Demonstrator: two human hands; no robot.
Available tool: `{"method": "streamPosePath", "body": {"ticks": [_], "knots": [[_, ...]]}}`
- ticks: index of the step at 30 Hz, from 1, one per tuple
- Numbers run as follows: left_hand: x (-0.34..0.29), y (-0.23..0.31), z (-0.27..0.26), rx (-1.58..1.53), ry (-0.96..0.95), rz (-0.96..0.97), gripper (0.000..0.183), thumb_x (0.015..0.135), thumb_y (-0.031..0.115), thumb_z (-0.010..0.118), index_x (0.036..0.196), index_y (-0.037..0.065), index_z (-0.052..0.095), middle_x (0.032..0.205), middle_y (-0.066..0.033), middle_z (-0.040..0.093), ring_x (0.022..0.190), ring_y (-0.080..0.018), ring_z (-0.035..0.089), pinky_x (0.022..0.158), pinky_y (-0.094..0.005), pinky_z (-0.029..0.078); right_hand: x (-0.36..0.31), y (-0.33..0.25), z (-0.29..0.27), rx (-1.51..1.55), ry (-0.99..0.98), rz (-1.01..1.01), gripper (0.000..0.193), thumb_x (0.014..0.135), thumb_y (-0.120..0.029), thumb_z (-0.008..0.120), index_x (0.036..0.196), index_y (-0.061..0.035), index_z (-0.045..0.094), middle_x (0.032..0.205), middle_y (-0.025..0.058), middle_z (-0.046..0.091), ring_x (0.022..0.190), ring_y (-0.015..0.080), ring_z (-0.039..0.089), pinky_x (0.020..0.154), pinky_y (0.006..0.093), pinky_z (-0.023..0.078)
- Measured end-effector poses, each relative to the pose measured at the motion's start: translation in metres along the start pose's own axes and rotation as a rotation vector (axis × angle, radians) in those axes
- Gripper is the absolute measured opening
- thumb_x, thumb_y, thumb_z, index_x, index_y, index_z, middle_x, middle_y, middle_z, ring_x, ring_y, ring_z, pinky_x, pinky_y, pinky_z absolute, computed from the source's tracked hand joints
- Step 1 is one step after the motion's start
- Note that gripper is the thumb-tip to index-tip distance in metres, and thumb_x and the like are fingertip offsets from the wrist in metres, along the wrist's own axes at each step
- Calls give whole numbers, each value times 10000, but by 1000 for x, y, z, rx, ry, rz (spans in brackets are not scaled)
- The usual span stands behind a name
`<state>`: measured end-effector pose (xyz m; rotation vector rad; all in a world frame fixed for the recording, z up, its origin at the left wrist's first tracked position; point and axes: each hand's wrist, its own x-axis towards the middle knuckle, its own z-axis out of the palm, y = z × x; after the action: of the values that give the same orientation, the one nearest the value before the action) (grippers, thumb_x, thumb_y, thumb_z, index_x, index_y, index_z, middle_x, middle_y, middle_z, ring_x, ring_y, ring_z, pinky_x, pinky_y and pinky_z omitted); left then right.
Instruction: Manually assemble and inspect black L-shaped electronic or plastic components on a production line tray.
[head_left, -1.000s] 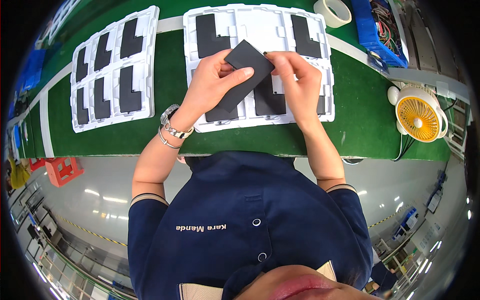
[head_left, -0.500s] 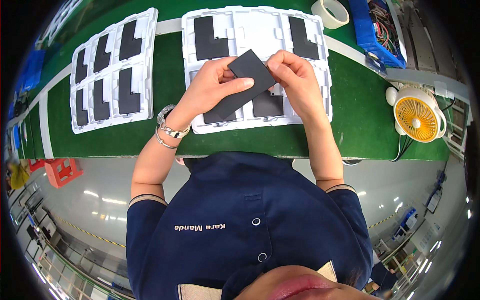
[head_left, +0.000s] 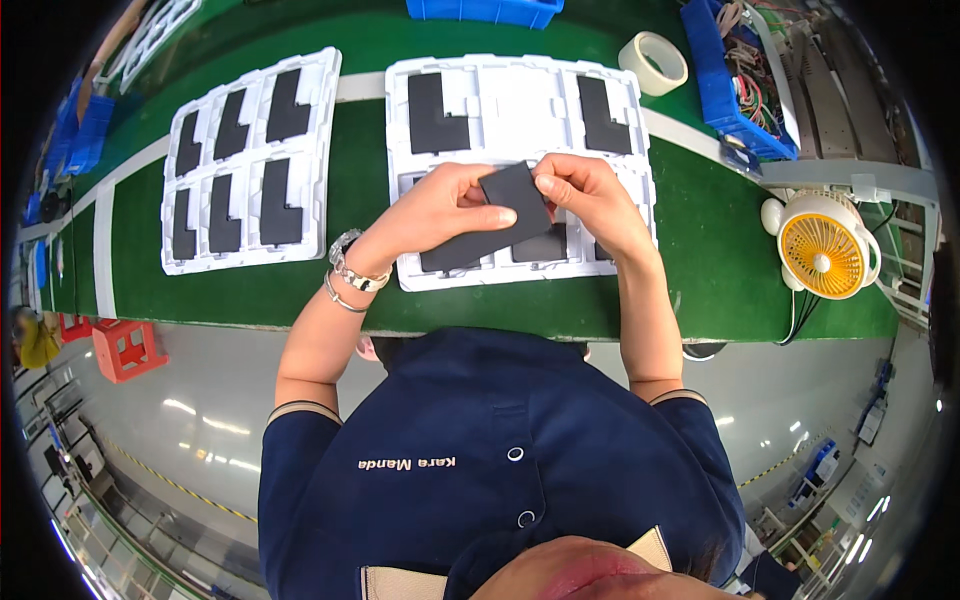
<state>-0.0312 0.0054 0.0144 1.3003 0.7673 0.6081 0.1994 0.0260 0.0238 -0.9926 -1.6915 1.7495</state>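
Note:
A flat black L-shaped piece [head_left: 512,196] is held tilted above the white moulded tray [head_left: 517,100]. My left hand [head_left: 440,208] grips it, thumb lying on its upper face and the fingers hidden beneath. At its right edge, my right hand [head_left: 598,203] is closed in a pinch, thumb and forefinger touching the edge. Similar black pieces lie in the tray: one at the far left [head_left: 428,112], one at the far right [head_left: 602,115], and others in the near row, partly covered by my hands. The far middle compartment holds no piece.
A second white tray [head_left: 326,110] with several black pieces lies to the left on the green table [head_left: 350,200]. A tape roll [head_left: 653,64], a blue bin [head_left: 718,95] of wires and a yellow-white fan [head_left: 822,250] stand at the right. Another blue bin [head_left: 485,10] is at the far edge.
The view has shifted, so the trays appear lower. The held piece is turned slightly and sits closer over the tray's near row. Both hands keep their hold at about the same places.

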Motion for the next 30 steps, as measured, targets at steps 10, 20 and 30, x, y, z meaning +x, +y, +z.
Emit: {"method": "streamPosePath", "body": {"ticks": [10, 20, 30], "knots": [[3, 7, -6, 430, 428, 351, 478, 883, 248, 648, 1304, 62, 518, 1277, -134, 557, 1185, -294, 529, 973, -384, 446, 3, -12, -21, -68, 498, -84, 260, 880, -26, 570, 1127, -5, 647, 719, -40, 563, 669, 47, 505, 626, 206, 421], [10, -14, 1, 1063, 344, 372, 529, 871, 294, 642, 1309, 25, 518, 1414, -126, 462, 1361, -316, 352, 1112, -423, 292, 22, 33, -21, -604, 639, -178, 316, 818, -39, 602, 1130, -53, 642, 708, 121, 581, 650, 266, 591, 620, 370, 472], [23, -12, 14, 1377, 347, 359, 592, 897, 370, 608, 1334, -10, 486, 1470, -139, 389, 1384, -359, 291, 1107, -453, 285, 22, 22, -22, -1035, 572, -381, 304, 769, -50, 663, 1069, -10, 632, 975, 131, 585, 947, 325, 542, 839, 416, 468]]}}
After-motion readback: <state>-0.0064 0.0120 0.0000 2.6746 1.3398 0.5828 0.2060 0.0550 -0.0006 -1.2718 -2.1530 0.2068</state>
